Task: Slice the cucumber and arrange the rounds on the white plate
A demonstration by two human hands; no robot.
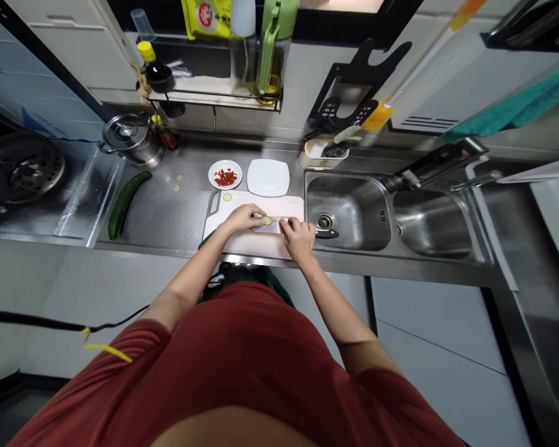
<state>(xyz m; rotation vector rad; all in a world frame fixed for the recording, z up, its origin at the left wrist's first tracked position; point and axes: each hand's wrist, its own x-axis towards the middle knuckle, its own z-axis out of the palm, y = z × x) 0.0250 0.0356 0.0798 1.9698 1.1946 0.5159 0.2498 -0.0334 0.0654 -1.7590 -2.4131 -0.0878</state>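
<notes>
My left hand [243, 218] is closed over the cutting board [261, 245], its fingers on a cucumber mostly hidden by hand and forearm. A pale round cucumber slice [268, 221] shows at its fingertips, against a shiny kitchen knife blade [272, 228]. My right hand [299, 238] is closed at the blade's right end, around a dark part there. A black handle [327, 234] sticks out to the right of that hand; whether it belongs to the same knife I cannot tell. Another slice [227, 197] lies at the board's upper left.
A whole cucumber [127, 205] and several slices [179, 179] lie on the steel counter at left. Behind the board stand a plate of red pieces [225, 185] and a white square plate [268, 178]. A lidded pot [131, 141] is at back left, a double sink [349, 205] at right.
</notes>
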